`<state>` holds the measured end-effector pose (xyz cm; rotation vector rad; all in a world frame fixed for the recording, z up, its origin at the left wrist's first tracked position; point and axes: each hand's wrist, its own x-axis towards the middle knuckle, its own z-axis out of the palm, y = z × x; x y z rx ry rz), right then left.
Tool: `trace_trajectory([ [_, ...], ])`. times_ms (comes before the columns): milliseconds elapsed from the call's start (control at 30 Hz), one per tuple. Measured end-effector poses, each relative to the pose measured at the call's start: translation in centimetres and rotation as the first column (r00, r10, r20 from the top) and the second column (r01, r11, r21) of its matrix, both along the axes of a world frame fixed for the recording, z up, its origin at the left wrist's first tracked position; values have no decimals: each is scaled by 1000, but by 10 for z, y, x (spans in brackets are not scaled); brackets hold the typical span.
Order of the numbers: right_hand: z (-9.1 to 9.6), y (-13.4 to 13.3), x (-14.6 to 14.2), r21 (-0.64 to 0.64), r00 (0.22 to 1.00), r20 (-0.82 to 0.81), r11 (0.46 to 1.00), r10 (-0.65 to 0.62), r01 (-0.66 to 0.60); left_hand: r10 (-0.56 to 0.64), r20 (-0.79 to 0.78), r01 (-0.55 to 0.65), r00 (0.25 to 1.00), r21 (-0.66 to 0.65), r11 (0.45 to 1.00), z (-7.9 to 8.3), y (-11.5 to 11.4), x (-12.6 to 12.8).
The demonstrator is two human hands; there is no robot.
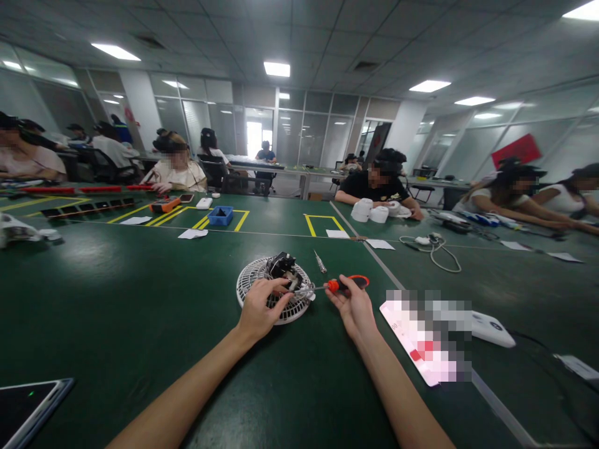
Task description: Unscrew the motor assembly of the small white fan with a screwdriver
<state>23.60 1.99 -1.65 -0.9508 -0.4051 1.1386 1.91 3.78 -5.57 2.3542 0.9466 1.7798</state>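
A round white fan grille (249, 279) lies on the green table, with a black motor assembly (281, 265) and some wires on top of it. My left hand (262, 307) reaches over the grille, thumb and fingers pinched near the motor's lower side; what lies between the fingertips is too small to make out. In my right hand (354, 308) is a screwdriver (333, 285) with an orange and black handle. Its shaft points left, and the tip is close to my left fingertips at the motor. Behind the grille's right side lies a second, small screwdriver (320, 262).
On the right are a pink-and-white phone-like item (412, 349), a white device (491, 328) and a coiled cable (435, 246). A tablet (32, 408) lies at the lower left. Farther back stand a blue bin (220, 216) and white round parts (362, 210). Several people sit around.
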Motion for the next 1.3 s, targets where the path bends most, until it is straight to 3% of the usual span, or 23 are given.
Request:
trace_trajectory([
  [300,4,-1,-1,33,998,-18,997,-67,67,11,-97,-7,995,42,999,11,-2,-4],
  [433,6,0,1,49,991,-50,991,-126,128,150,-59,-143,987,101,985,19,4,-6],
  [567,6,0,3,72,978,-86,978,-190,196,344,-162,-353,925,-26,935,20,14,-2],
  [800,5,1,5,79,972,-85,971,-219,225,291,-262,-364,920,-300,882,16,23,3],
  [1300,7,0,0,83,965,-90,963,-247,255,385,-266,-459,884,-327,826,26,2,3],
])
